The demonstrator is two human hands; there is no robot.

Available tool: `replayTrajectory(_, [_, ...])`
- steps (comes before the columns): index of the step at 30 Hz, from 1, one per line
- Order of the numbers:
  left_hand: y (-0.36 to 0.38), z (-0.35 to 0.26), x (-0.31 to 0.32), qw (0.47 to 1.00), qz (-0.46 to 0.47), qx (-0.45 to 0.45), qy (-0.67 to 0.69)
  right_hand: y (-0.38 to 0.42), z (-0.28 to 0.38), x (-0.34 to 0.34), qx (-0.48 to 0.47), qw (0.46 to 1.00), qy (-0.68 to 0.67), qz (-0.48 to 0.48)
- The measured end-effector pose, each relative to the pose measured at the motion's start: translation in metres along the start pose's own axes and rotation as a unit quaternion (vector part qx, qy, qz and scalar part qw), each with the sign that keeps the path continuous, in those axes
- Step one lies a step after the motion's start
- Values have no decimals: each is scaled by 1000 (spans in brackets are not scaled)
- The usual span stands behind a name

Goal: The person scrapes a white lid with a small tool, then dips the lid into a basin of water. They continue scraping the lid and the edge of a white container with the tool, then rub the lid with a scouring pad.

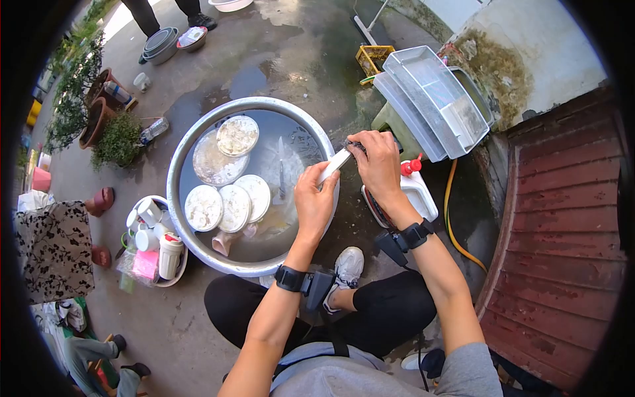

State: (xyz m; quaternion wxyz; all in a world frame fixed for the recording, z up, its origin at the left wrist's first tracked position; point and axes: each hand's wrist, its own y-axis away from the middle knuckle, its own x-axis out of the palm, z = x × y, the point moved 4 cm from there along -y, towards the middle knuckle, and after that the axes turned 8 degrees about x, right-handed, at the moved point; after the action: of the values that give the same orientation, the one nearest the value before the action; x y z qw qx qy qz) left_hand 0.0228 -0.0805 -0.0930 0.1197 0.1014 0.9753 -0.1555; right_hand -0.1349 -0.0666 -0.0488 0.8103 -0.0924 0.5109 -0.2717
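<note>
My left hand (315, 198) grips a narrow white object (335, 165), seen edge-on, over the right rim of a wide metal basin (177, 218). My right hand (378, 159) is closed at that object's upper end, with a small dark, rough pad (351, 145) at the fingertips, partly hidden. Water fills the basin. Several round, lid-like discs lie in it, among them a white disc (204, 207) and a clear-rimmed disc (218, 162). A knife-like long shape (281, 169) shows in the water, and a pale pinkish piece (222, 245) sits near the front.
Left of the basin, a tub (178, 274) holds white mugs (149, 212) and a tumbler (170, 255). To the right are clear plastic bins (436, 99), a red pump top (411, 165), a yellow hose (452, 218) and a red corrugated panel (555, 264). Other people's legs show at the edges.
</note>
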Motion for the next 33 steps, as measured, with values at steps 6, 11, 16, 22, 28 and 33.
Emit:
replayTrajectory(6, [0,18,5,985,20,-125,120,-1,-12,-8,34,999,17,32])
replayTrajectory(11, [-3,50,2,993,68,-83,43,12,-23,-2,-14,970,90,226])
replayTrajectory(16, [2,64,7,992,117,-16,51,22,-34,3,5,955,86,283])
replayTrajectory(22, [28,152,-1,957,-201,-205,53,25,-57,6,145,946,95,273])
replayTrajectory(28, [114,318,-3,815,-340,-466,57,37,-94,24,293,915,-30,275])
replayTrajectory(33, [43,172,69,669,-136,-479,552,34,-94,32,323,905,26,274])
